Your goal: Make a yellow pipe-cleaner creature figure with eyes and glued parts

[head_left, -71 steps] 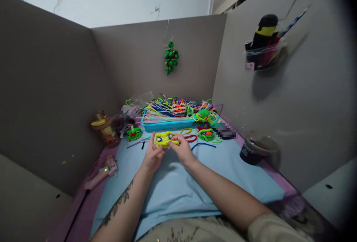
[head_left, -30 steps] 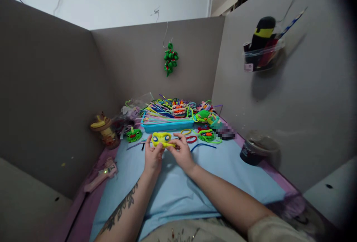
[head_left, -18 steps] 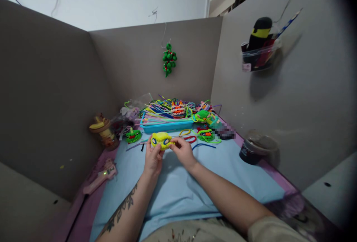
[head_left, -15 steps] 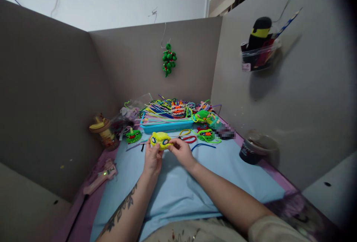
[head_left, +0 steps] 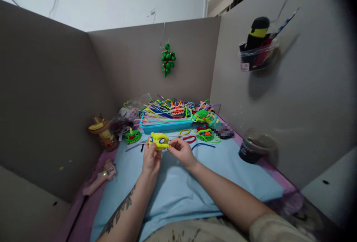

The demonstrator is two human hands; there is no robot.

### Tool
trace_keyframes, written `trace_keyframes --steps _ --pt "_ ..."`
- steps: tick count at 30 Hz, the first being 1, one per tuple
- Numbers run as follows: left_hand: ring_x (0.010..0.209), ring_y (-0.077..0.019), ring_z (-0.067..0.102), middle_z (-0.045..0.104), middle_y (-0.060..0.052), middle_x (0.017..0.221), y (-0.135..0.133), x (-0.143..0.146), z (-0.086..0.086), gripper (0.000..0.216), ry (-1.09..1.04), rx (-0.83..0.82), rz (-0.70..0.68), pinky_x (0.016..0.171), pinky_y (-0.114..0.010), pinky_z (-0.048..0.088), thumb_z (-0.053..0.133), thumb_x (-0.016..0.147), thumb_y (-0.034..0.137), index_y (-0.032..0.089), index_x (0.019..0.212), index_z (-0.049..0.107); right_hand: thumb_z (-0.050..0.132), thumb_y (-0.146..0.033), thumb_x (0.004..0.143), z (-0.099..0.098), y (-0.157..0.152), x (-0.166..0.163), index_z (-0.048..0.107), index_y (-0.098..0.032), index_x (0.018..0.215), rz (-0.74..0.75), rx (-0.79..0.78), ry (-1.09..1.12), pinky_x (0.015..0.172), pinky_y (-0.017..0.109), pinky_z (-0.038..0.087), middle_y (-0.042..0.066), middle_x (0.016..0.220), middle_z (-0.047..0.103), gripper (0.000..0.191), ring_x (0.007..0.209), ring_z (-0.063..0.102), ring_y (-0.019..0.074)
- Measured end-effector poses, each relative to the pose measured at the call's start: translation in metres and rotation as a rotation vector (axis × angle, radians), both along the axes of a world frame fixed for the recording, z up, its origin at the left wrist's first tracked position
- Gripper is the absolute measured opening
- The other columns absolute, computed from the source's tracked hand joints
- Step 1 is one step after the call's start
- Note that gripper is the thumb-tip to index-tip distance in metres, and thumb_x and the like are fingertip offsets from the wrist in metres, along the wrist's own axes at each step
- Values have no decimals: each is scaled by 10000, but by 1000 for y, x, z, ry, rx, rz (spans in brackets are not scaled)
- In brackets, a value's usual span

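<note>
A fuzzy yellow pipe-cleaner figure with two blue-ringed eyes [head_left: 158, 140] is held just above the light blue mat [head_left: 178, 186]. My left hand [head_left: 151, 158] grips its lower left side from below. My right hand [head_left: 181, 152] pinches its right end, where a yellow pipe-cleaner strand sticks out. Both hands are closed on the figure, in the middle of the mat.
A turquoise tray [head_left: 166, 125] of loose coloured pipe cleaners stands behind, with finished green figures [head_left: 133, 136] [head_left: 205, 135] beside it. A pink glue gun [head_left: 99, 177] lies at the left, a dark tub [head_left: 251, 148] at the right. Grey cardboard walls enclose the desk; a green ornament [head_left: 167, 58] hangs at the back.
The yellow figure has been turned and shifted slightly left in my hands, its eyes now facing more upward. My right hand's pinch has moved along its right end.
</note>
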State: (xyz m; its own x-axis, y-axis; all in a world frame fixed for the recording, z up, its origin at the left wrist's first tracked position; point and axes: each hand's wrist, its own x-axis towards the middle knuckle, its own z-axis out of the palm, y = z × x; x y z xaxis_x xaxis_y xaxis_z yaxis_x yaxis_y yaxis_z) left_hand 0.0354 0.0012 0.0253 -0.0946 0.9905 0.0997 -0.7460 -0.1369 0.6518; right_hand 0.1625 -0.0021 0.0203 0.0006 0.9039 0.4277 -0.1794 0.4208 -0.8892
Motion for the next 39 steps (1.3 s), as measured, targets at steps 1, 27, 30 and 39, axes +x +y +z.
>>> trace_keyframes --steps 1,27,30,39 --pt "835 -105 636 644 -12 1002 0 0 1 418 -14 -6 -7 713 -174 513 699 690 202 236 1070 529 658 -258 672 1 0 0 570 -191 766 3 11 2 564 235 450 -22 657 566 145 584 541 115" --pt "866 -127 643 679 -26 970 -3 -6 -5 357 -133 -113 -279 696 -173 548 583 792 160 238 1138 542 480 -227 799 13 -4 16 565 -200 783 -160 244 -344 592 255 441 7 697 561 91 636 529 137" --pt "876 -131 642 675 -21 985 -3 -8 -6 365 -128 -107 -292 694 -176 547 587 792 175 260 1143 537 450 -208 817 13 -5 20 577 -215 795 -294 398 -484 709 317 448 35 744 583 129 741 541 175" --pt "875 -129 641 678 -26 972 -3 -5 -7 282 -176 -148 -309 689 -160 544 599 773 138 214 1044 590 445 -215 831 6 0 23 579 -238 844 -381 484 -516 793 378 454 57 822 605 136 833 552 202"
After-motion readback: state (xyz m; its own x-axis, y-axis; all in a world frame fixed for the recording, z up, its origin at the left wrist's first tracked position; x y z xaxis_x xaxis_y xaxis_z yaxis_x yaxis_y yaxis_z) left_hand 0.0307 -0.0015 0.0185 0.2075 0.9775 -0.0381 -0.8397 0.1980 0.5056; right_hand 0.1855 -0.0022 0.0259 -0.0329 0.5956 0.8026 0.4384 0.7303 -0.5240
